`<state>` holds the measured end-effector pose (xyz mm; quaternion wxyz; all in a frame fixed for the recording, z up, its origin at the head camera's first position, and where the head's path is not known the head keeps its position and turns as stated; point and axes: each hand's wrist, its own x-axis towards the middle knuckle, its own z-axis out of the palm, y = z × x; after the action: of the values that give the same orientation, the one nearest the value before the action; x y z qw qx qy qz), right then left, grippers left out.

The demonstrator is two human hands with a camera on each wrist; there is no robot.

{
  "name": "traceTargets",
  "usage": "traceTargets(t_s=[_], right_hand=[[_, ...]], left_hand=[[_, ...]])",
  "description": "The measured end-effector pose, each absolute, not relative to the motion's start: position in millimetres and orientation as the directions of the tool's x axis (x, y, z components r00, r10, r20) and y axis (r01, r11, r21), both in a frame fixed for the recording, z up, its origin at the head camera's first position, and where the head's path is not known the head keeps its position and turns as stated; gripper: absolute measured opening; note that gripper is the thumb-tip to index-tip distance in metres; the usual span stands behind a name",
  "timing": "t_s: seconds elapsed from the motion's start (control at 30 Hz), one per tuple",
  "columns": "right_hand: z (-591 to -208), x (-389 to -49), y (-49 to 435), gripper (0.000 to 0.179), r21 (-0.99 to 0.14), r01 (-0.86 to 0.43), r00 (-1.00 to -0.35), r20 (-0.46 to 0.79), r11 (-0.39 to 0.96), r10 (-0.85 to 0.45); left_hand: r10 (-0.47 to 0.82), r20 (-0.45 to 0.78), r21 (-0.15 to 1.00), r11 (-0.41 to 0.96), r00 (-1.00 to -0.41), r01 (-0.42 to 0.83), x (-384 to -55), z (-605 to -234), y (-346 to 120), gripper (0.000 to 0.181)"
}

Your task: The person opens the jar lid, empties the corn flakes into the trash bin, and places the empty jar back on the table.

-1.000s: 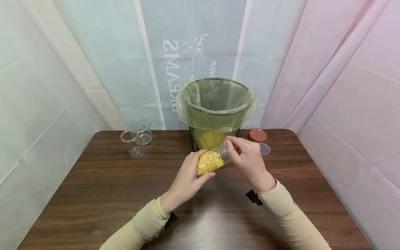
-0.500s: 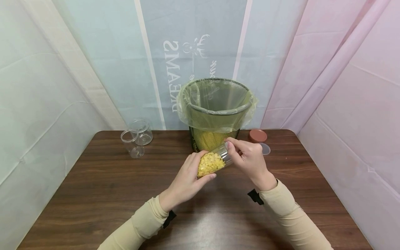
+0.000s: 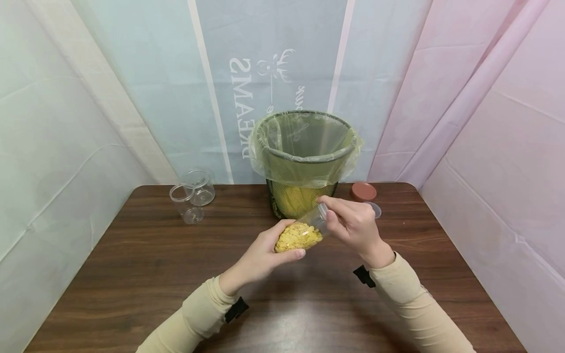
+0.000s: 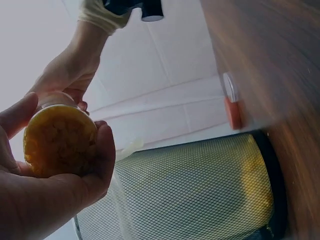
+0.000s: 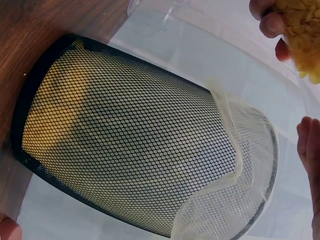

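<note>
A clear plastic jar (image 3: 312, 220), partly filled with yellow flakes (image 3: 299, 237), is tilted in front of the mesh bin, its mouth end up and to the right. My left hand (image 3: 260, 252) grips the jar's lower part; in the left wrist view the jar's round base (image 4: 60, 142) faces the camera. At the mouth end, my right hand (image 3: 356, 226) pinches a pale translucent lid (image 3: 323, 211) between thumb and fingers. Whether the lid is loose from the rim cannot be told. In the right wrist view the flakes (image 5: 302, 35) show at the upper right corner.
A black mesh bin (image 3: 279, 196) with a yellowish liner bag (image 3: 304, 171) stands at the table's back edge, yellow material low inside. Two clear jars (image 3: 193, 214) stand at back left. A reddish-brown lid (image 3: 364, 191) and a translucent lid (image 3: 376, 210) lie at back right.
The jar and both hands have come slightly nearer to me, and the right hand has shifted a little right. The pale lid at the mouth now shows more clearly.
</note>
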<state>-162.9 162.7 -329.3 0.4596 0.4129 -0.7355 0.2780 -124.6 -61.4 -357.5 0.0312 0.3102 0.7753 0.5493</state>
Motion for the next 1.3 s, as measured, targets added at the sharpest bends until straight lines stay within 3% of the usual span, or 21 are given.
traceTargets(t_s=[0.47,0.6,0.87,1.3], right_hand=[[-333.3,-162.2,164.3,0.044,-0.011,-0.88,-0.224,0.891,0.475,-0.395],[-333.1,-162.6,164.7,0.045,-0.056,-0.892,-0.255,0.881,0.448,-0.398],[-331.5,-161.6,163.9,0.038,-0.357,-0.86,-0.483,0.8,0.364,-0.357],[-325.2,-146.6,160.6,0.025,-0.627,-0.554,-0.809,0.56,0.548,-0.179]], left_hand=[[0.512,0.278,0.89,0.182,-0.813,0.419,-126.6,-360.9,-65.6,0.044],[0.507,0.281,0.889,0.182,-0.815,0.42,-125.7,-360.2,-65.6,0.044],[0.454,0.279,0.876,0.241,-0.846,0.417,-127.6,-359.9,-65.0,0.044],[0.362,0.305,0.861,0.291,-0.881,0.417,-128.6,-359.4,-63.9,0.049]])
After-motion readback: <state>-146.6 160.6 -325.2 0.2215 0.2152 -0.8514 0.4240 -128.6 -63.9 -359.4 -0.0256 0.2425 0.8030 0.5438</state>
